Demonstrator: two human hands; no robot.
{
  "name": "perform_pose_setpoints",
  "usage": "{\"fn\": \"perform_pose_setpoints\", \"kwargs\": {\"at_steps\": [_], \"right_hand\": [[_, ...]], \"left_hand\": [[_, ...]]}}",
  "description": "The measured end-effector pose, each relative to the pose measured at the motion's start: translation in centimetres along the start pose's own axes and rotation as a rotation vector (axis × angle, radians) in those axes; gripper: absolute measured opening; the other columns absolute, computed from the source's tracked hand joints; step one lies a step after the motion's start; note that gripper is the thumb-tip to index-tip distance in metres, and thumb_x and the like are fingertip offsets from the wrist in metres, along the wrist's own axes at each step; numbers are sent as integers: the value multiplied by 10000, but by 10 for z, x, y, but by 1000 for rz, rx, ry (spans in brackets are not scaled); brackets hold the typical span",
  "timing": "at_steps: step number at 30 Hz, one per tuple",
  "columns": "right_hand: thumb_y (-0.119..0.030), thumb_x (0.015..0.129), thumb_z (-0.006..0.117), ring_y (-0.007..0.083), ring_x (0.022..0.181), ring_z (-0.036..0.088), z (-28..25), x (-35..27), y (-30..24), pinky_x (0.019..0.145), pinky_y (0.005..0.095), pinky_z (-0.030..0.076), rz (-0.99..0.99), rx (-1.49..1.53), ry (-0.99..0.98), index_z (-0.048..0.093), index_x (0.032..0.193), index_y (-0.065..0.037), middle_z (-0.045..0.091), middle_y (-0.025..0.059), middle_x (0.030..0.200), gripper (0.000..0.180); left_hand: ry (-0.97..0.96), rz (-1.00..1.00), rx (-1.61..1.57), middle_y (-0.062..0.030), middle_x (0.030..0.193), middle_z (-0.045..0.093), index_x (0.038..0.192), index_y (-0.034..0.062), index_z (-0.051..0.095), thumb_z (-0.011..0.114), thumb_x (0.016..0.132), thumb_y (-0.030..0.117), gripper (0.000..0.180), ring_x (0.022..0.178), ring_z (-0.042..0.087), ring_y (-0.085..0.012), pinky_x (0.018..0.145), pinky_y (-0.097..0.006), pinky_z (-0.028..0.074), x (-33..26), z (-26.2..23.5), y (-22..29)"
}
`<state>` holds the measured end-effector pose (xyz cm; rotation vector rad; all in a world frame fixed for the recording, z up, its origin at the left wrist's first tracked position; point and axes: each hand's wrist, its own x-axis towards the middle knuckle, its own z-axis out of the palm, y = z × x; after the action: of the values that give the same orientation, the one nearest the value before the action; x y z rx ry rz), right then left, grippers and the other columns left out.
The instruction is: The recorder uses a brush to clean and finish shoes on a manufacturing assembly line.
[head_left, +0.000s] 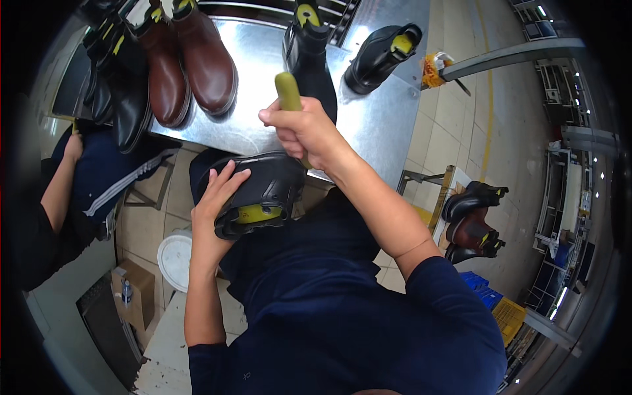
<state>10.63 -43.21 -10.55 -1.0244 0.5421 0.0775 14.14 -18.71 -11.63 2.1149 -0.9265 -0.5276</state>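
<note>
A black ankle boot (263,178) lies over my lap at the table's near edge, its opening with yellow-green lining turned toward me. My left hand (214,197) holds it from the left side, fingers spread over the dark upper. Wrapped in a fist, my right hand (306,131) grips a yellow-green stick-like handle (288,92). The handle's upper end sticks out above the fist; its lower end comes down beside the boot, and I cannot make out what sort of tool it is. Just beyond that fist stands another black boot (309,56) on the metal table (253,85).
Brown boots (207,62) and black boots (125,99) crowd the table's left side. One black boot (382,59) stands at the right corner. More boots (474,227) sit on a rack to the right. A co-worker's arm (62,178) is at far left, near a white round lid (176,260).
</note>
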Motion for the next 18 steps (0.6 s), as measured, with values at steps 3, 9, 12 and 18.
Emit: {"fn": "perform_pose_setpoints", "kwargs": {"at_steps": [3, 9, 12, 18], "right_hand": [[-214, 911, 762, 51, 440, 345, -1, -16, -2, 414, 242, 268, -27, 10, 68, 615, 959, -32, 392, -60, 572, 239], [-232, 945, 710, 73, 430, 360, -23, -46, 31, 407, 250, 293, -186, 144, 57, 620, 987, -31, 377, -42, 563, 224], [-235, 997, 633, 95, 424, 375, -49, -74, 44, 401, 267, 327, -295, 249, 156, 617, 997, -24, 370, -23, 553, 212], [-189, 985, 650, 106, 460, 400, -60, -109, 54, 451, 268, 337, -430, 326, 260, 624, 973, -1, 408, -8, 573, 190]], "left_hand": [[28, 31, -50, -144, 1493, 561, 1356, 181, 662, 778, 796, 192, 571, 1455, 405, -452, 1189, -480, 360, -2, 5, 3], [116, 186, 155, -104, 1498, 559, 1335, 184, 687, 695, 836, 121, 502, 1476, 371, -452, 1177, -608, 310, -30, 16, -3], [43, 388, 308, -58, 1451, 598, 1264, 171, 716, 660, 814, 0, 483, 1454, 424, -398, 1145, -702, 291, -23, 10, 10], [-103, 759, 469, -37, 1423, 597, 1231, 158, 680, 644, 868, 136, 366, 1409, 481, -337, 1136, -683, 340, 6, 20, 31]]}}
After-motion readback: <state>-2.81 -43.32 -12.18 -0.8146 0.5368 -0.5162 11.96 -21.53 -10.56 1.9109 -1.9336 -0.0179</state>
